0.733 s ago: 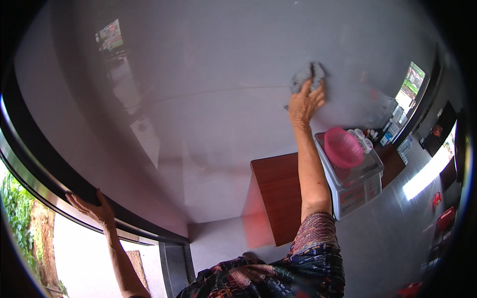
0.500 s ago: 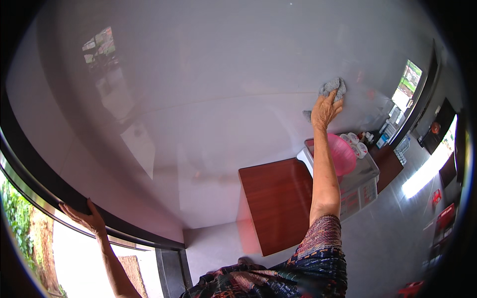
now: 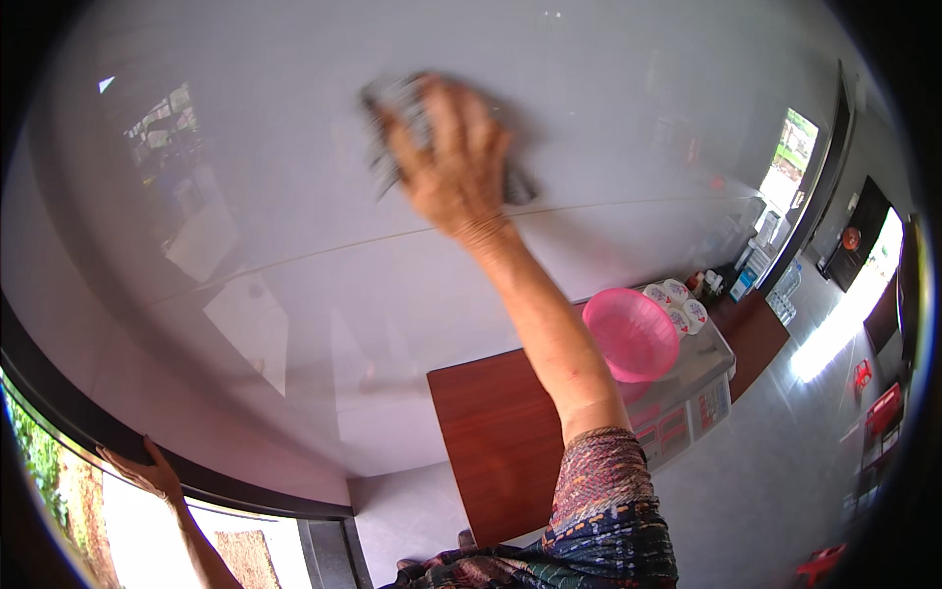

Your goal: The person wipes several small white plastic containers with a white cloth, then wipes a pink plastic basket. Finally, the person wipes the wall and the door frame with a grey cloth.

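Note:
My right hand is pressed against the glossy grey-white wall, above its thin horizontal seam. Under its bent fingers is a grey cloth, somewhat smeared by motion, with one end poking out beside the heel of the hand. At the lower left, my left hand rests with fingers stretched out on the dark frame along the wall's edge. It holds nothing. Part of that hand is lost against the frame and the bright outdoors.
Beneath my right arm stands a reddish-brown wooden surface. Beside it, a pink plastic basin sits on a scale, near several white lidded cups. Red plastic stools stand farther right. A bright opening lies at the lower left.
My right hand has swept the cloth leftward and slightly up across the wall, from above the scale toward the wall's middle. My left hand stays on the frame. The view has shifted slightly.

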The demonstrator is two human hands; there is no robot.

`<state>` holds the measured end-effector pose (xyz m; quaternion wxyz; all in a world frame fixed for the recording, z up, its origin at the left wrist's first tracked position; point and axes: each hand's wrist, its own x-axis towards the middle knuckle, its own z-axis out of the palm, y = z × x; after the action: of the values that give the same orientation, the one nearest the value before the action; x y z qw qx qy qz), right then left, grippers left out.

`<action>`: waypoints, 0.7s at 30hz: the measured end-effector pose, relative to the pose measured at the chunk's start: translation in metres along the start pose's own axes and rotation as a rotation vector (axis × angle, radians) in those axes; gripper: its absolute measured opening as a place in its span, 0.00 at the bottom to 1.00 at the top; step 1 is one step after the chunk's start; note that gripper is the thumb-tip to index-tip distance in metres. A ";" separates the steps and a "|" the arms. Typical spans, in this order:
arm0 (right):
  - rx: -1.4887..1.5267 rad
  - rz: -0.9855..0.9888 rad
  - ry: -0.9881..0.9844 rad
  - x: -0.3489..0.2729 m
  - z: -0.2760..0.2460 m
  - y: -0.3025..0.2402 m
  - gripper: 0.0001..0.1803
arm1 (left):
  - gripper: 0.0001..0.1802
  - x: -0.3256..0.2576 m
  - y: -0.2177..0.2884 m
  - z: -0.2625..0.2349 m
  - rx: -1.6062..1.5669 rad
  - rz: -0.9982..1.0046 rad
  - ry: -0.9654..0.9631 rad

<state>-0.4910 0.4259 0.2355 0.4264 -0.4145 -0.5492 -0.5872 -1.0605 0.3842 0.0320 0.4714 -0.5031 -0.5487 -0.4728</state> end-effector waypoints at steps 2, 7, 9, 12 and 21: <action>-0.136 0.164 0.057 0.004 -0.006 0.046 0.23 | 0.41 0.003 0.001 -0.004 0.010 0.014 0.009; -0.313 0.571 -0.080 -0.051 -0.031 0.174 0.29 | 0.42 0.002 0.006 -0.002 0.002 -0.038 -0.002; -0.278 0.805 -0.138 -0.073 -0.043 0.202 0.33 | 0.41 0.002 0.004 -0.001 0.008 -0.041 0.006; -0.286 1.112 -0.184 -0.104 -0.061 0.237 0.36 | 0.41 0.001 0.002 0.003 0.022 -0.025 0.033; -0.098 1.304 -0.185 -0.021 -0.045 0.189 0.34 | 0.41 0.000 0.001 0.002 -0.010 -0.058 0.013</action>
<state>-0.3051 0.3758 0.2680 0.6261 -0.7300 -0.1925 -0.1950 -1.0599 0.3864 0.0321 0.4586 -0.4863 -0.5575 -0.4923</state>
